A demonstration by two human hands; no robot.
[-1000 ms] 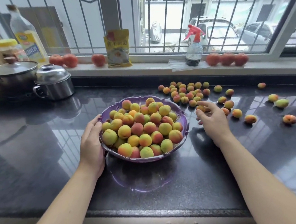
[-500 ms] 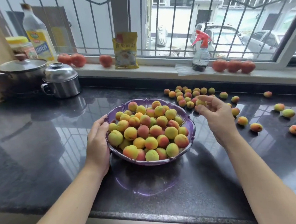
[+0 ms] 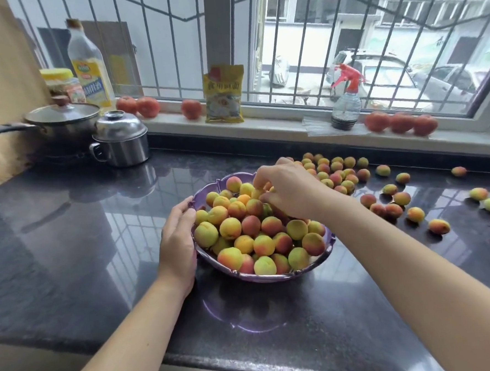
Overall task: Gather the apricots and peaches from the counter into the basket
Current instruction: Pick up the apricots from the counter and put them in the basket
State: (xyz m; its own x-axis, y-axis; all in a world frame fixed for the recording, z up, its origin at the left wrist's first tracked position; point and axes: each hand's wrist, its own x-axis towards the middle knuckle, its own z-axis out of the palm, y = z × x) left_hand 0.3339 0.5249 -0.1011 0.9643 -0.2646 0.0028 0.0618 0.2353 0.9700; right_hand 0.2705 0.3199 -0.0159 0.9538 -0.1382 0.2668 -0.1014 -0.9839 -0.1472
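A purple scalloped basket (image 3: pixel 275 275) sits mid-counter, heaped with yellow, green and red apricots and peaches (image 3: pixel 242 228). My left hand (image 3: pixel 178 244) rests against the basket's left rim, fingers curved along it. My right hand (image 3: pixel 285 190) reaches over the back of the heap, its fingers curled down among the fruit; they seem to hold small fruit, partly hidden. A cluster of loose fruit (image 3: pixel 337 171) lies on the counter just behind and right of the basket. More fruit (image 3: pixel 394 209) is scattered further right.
A lidded pan (image 3: pixel 62 122) and a steel pot (image 3: pixel 120 141) stand at the back left on the dark counter (image 3: pixel 69 239). The windowsill holds an oil bottle (image 3: pixel 89 68), a yellow packet (image 3: pixel 223 95), a spray bottle (image 3: pixel 345 101) and red tomatoes (image 3: pixel 400 122).
My right hand picked fruit from the counter cluster and carried it left, over the basket's heap. My left hand stayed on the rim. The camera view shifted.
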